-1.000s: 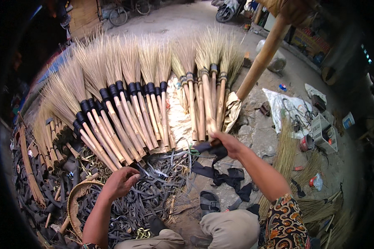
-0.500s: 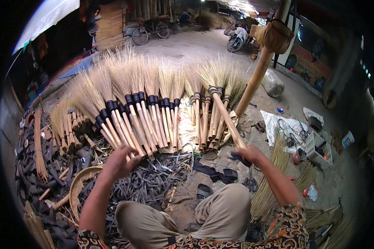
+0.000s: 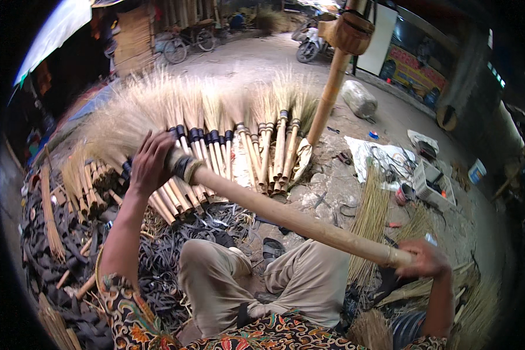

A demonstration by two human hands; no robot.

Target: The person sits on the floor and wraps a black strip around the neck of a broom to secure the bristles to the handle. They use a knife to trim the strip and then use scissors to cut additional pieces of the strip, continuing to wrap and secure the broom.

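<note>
While motion blurs the bristles at 10 o'clock, my left hand (image 3: pixel 150 163) wraps closed around the broom (image 3: pixel 286 219) at its binding; my right hand (image 3: pixel 427 259) grips the handle end at 4 o'clock, fingertips hidden. Finished brooms (image 3: pixel 227 151) lie beyond.

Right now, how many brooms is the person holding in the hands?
1: the broom lies across the lap, left hand at its bound head, right hand at the handle end.
</note>
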